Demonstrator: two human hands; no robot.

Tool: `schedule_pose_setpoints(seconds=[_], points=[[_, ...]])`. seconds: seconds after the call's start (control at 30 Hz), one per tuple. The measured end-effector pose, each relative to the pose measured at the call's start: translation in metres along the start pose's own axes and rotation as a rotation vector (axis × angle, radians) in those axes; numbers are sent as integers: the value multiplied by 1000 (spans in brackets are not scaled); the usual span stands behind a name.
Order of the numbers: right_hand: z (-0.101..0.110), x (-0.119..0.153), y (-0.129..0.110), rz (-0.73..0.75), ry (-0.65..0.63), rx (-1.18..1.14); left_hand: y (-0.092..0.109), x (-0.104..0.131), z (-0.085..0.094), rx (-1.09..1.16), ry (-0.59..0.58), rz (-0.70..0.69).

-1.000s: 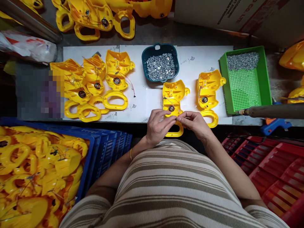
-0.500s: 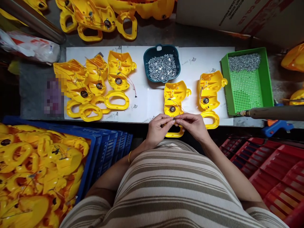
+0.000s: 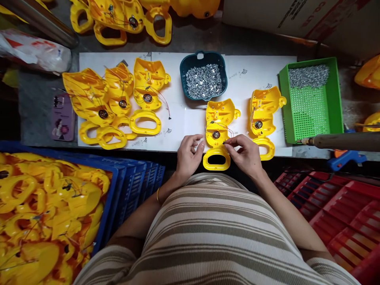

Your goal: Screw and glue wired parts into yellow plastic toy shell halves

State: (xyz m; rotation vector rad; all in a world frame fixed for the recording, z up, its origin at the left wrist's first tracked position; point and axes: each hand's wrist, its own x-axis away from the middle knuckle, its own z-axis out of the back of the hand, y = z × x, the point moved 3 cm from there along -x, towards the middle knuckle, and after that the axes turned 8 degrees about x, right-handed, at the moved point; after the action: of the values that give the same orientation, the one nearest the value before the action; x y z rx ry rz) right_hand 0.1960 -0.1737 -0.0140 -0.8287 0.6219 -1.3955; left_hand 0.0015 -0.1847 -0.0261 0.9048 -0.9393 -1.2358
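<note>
The gray counter (image 3: 32,107) is topped w/ white paper (image 3: 187,118). Below its nr edge, on the L, a blue crate (image 3: 114,174) is heaped w/ yellow pcs (image 3: 80,194); on the R, a red crate (image 3: 353,188) is seen. A carton (image 3: 267,19) w/ printed lettering is stood at far R.

On the paper's R end a green tray (image 3: 314,113) is set, w/ thin metal pcs (image 3: 310,76) heaped at its far end. Approx. mid-paper, a teal bowl (image 3: 204,59) is part-filled w/ small screws (image 3: 204,83).

At the back, more shells (image 3: 114,14) are piled. On the paper's L, L shells (image 3: 148,75) are overlapped; 1 R shell (image 3: 264,101) is laid just L of the tray. The mid shell (image 3: 221,113) is laid inside-up btwn bowl + nr edge, its handle jutted past that edge.

The hands are held apart, 1 each side of that handle. The L hand (image 3: 190,156) is half-curled, thumb parted from fingers, just beside the mid shell. By the R hand (image 3: 246,152), a small dark plug (image 3: 225,143) is pinched btwn thumb + fingertips, right over the shell's nr end.

A purple phone (image 3: 63,114) is laid at far L. In the mid shell a round speaker (image 3: 216,134) is seated; thin wires are looped from it toward the R hand. Whether they're joined to the plug can't be told.
</note>
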Motion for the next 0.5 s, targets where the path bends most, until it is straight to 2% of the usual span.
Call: schedule_pose_setpoints(seconds=[0.1,0.23,0.33,0.5], points=[[-2,-1,-1,86,-24,164,-8,0,1,-78,-77,27],[-11,-3,-5,132,-71,318,-5,3,-8,-201,-222,6],[-15,-4,-9,145,-97,402,-3,3,-12,-261,-267,27],[-17,-6,-16,139,-192,639,-5,2,-14,-218,-313,6]])
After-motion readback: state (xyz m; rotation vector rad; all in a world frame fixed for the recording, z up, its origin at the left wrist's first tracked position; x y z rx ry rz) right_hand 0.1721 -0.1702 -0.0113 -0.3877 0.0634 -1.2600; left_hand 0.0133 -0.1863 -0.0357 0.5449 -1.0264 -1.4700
